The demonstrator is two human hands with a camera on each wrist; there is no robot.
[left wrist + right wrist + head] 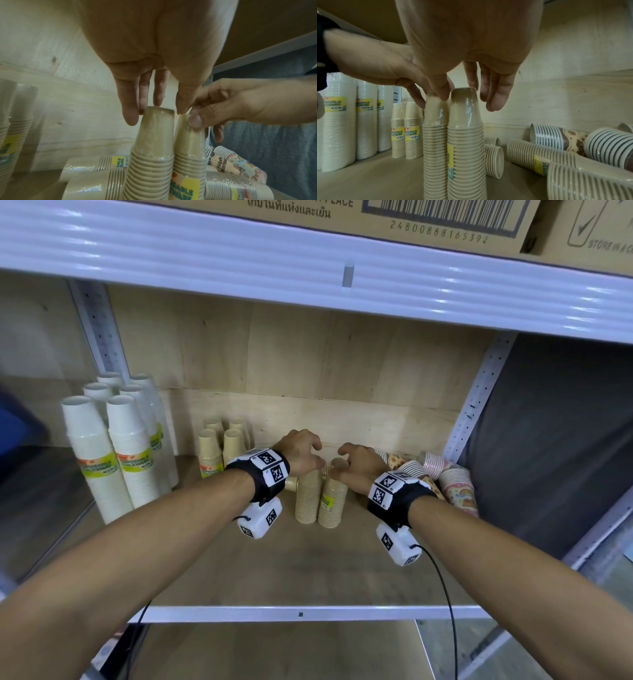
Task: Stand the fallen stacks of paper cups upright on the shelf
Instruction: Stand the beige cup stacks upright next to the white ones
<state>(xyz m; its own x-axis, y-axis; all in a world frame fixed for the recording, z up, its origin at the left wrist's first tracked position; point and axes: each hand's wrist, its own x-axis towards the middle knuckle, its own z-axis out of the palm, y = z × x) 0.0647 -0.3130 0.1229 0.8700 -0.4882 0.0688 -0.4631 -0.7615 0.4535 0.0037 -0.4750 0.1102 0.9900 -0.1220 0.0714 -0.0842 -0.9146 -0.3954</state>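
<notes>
Setting: a wooden shelf [308, 570] in a white metal rack is seen from above; cardboard boxes [376, 217] are stored on the level overhead.

Left hand [301, 453]: the fingers are curved down over the top of the left kraft stack [307, 494]; the fingertips [132, 116] are laid against its upper edge, the thumb close on the other side; whether the stack is actually gripped cannot be told.

Right hand [359, 463]: the top of the right kraft stack [332, 501] is pinched between thumb and fingers.

Task items: the two wrapped kraft stacks are stood upright, touching side by side, mid-shelf; further kraft stacks [494, 157] are left lying on their sides just behind and to the right; patterned cup stacks [452, 477] are heaped on their sides at the right end of the shelf.

Already upright: tall white cup stacks [113, 453] are ranged at the left end; four short kraft stacks [222, 443] are grouped beside them, near the back wall.
</notes>
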